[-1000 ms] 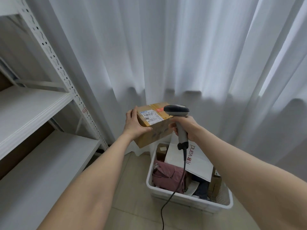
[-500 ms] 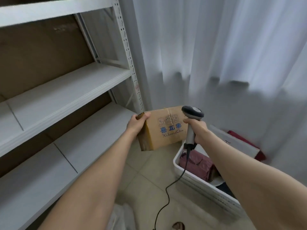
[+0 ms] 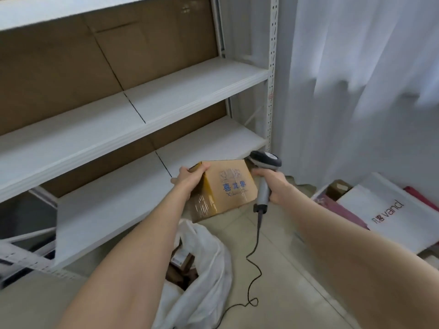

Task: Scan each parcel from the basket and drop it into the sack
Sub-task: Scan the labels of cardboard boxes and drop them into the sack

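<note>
Cardboard parcel gripped at one top edge by your left hand, hanging beyond sack mouth. Right hand wraps scanner. Let go now: box likely tips, lands on floor beside sack.

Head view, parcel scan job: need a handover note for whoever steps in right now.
Hands: left hand grips the box, held up just beyond the open sack; right hand grips the scanner beside the box.
Done: sack holds brown parcels. Cannot tell whether this box is scanned.
Left: drop the box in the sack; the basket at right holds more, including an envelope.
</note>
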